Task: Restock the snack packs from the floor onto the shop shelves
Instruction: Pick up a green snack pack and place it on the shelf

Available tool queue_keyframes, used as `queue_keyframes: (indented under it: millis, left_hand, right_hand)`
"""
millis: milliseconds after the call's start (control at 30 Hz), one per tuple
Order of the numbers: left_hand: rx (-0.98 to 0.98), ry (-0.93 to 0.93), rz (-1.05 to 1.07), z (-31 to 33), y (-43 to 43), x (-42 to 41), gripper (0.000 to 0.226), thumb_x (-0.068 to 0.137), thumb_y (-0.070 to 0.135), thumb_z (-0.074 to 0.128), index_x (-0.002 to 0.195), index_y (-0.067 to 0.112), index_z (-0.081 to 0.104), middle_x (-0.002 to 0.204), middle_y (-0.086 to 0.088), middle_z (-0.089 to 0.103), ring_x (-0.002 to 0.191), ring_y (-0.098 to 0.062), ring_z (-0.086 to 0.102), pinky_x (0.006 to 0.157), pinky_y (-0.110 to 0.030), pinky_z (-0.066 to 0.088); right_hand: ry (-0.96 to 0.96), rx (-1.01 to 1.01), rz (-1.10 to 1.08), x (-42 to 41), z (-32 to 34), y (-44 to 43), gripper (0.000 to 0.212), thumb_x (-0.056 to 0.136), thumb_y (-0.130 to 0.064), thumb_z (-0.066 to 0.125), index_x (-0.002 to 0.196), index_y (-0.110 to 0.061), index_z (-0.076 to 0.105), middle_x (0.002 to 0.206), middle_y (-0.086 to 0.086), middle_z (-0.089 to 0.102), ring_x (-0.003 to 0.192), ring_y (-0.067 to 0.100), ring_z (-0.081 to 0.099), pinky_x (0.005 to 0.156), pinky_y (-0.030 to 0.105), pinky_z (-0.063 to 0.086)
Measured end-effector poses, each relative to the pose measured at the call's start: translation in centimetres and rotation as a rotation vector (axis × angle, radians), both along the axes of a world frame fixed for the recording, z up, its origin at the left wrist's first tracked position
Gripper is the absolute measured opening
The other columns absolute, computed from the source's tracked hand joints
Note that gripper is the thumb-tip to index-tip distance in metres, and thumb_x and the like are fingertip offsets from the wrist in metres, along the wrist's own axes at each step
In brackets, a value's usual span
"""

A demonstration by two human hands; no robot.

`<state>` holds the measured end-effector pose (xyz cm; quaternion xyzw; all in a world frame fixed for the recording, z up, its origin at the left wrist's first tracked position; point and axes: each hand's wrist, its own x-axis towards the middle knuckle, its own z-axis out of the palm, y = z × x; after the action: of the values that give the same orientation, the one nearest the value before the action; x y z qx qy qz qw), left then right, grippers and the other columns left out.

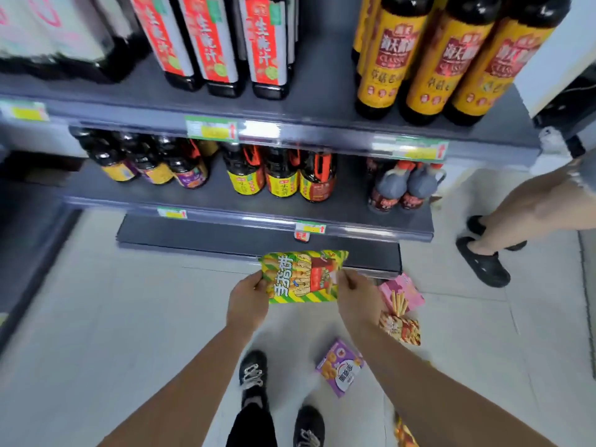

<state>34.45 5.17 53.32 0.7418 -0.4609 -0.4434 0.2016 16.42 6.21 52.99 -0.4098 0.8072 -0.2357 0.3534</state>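
Gripping green snack pack (303, 279), left hand (248, 301), right hand (358, 298) at its sides, tiled floor (129, 317), grey shelves (258, 241)

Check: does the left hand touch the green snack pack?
Touching: the head view shows the left hand gripping the green snack pack by its edge.

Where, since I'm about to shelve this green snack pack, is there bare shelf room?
The lowest shelf is bare along its visible length, just beyond the green pack. There is a narrow gap on the middle shelf between the orange-handled bottles and grey jugs. Crowded: floor at right, with the pink pack and purple pack.
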Motion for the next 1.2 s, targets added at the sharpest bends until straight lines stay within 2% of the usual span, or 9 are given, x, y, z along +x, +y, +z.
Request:
queue_keyframes:
  millis: [133,267,433,500,633,800,967,1100,1200]
  left_hand:
    - [-0.061,-0.025,0.190,4.9,2.7,6.7,0.030,0.097,0.009,0.040,0.101,0.013,0.069,0.085,-0.007,0.067,0.071,-0.021,0.053,0.057,-0.025,0.040]
    - [-0.121,0.015,0.441,9.2,5.4,14.0,0.029,0.097,0.012,0.043,0.112,0.015,0.068,0.092,-0.006,0.067,0.080,-0.031,0.062,0.077,-0.037,0.053]
    - [-0.224,0.025,0.636,13.5,8.4,24.0,0.031,0.098,0.015,0.045,0.075,0.029,0.061,0.081,-0.004,0.063,0.076,-0.026,0.057,0.080,-0.047,0.055]
    - [-0.252,0.027,0.711,15.0,10.2,28.3,0.028,0.098,0.017,0.047,0.080,0.029,0.066,0.082,-0.003,0.064,0.079,-0.025,0.059,0.080,-0.046,0.056]
    - [-0.332,-0.001,0.831,18.0,14.3,36.9,0.023,0.096,0.024,0.050,0.106,0.021,0.070,0.089,-0.002,0.068,0.087,-0.025,0.063,0.081,-0.045,0.056]
    - [-0.437,-0.023,0.953,21.9,19.9,46.2,0.025,0.094,0.023,0.053,0.074,0.034,0.064,0.078,0.000,0.070,0.074,-0.022,0.060,0.077,-0.041,0.053]
    - [-0.511,-0.092,1.109,25.0,25.6,53.9,0.020,0.095,0.022,0.052,0.089,0.023,0.071,0.065,0.006,0.060,0.063,-0.019,0.050,0.062,-0.032,0.045]
    - [-0.580,-0.111,1.277,27.0,29.6,59.4,0.024,0.095,0.025,0.053,0.110,0.023,0.071,0.075,0.008,0.067,0.066,-0.015,0.053,0.075,-0.040,0.055]
    - [-0.625,-0.166,1.363,28.5,32.0,63.1,0.028,0.096,0.025,0.053,0.120,0.021,0.066,0.087,0.006,0.071,0.066,-0.014,0.055,0.072,-0.039,0.054]
  right_hand:
    - [-0.029,-0.101,0.156,6.7,5.2,-1.2,0.026,0.097,-0.028,0.053,0.098,-0.012,0.074,0.088,0.008,0.070,0.080,0.023,0.059,0.060,0.027,0.030]
    - [-0.093,-0.157,0.285,14.6,9.1,-1.6,0.023,0.094,-0.031,0.057,0.083,-0.017,0.073,0.069,-0.002,0.059,0.072,0.019,0.058,0.062,0.027,0.037]
    - [-0.150,-0.274,0.444,25.8,13.8,-1.1,0.036,0.089,-0.027,0.064,0.056,-0.015,0.057,0.046,-0.004,0.045,0.054,0.014,0.045,0.053,0.022,0.033]
    - [-0.184,-0.302,0.516,30.5,15.7,-0.3,0.029,0.089,-0.027,0.065,0.067,-0.009,0.068,0.053,0.000,0.052,0.062,0.023,0.049,0.059,0.032,0.035]
    - [-0.266,-0.361,0.647,40.0,18.6,1.7,0.024,0.088,-0.028,0.066,0.083,-0.007,0.075,0.074,0.011,0.069,0.074,0.027,0.061,0.065,0.034,0.044]
    - [-0.307,-0.416,0.814,51.4,21.7,4.6,0.032,0.089,-0.032,0.065,0.082,-0.002,0.071,0.079,0.020,0.067,0.078,0.035,0.061,0.059,0.031,0.038]
    - [-0.353,-0.472,1.008,61.8,24.6,7.7,0.021,0.089,-0.031,0.064,0.088,-0.015,0.078,0.080,0.002,0.074,0.079,0.021,0.064,0.067,0.034,0.046]
    - [-0.377,-0.517,1.150,69.3,27.1,10.3,0.024,0.090,-0.038,0.062,0.094,-0.020,0.077,0.085,-0.005,0.073,0.085,0.016,0.063,0.072,0.031,0.048]
    - [-0.440,-0.551,1.261,74.4,28.9,12.0,0.024,0.091,-0.036,0.062,0.097,-0.017,0.077,0.083,-0.007,0.069,0.085,0.015,0.061,0.071,0.028,0.044]
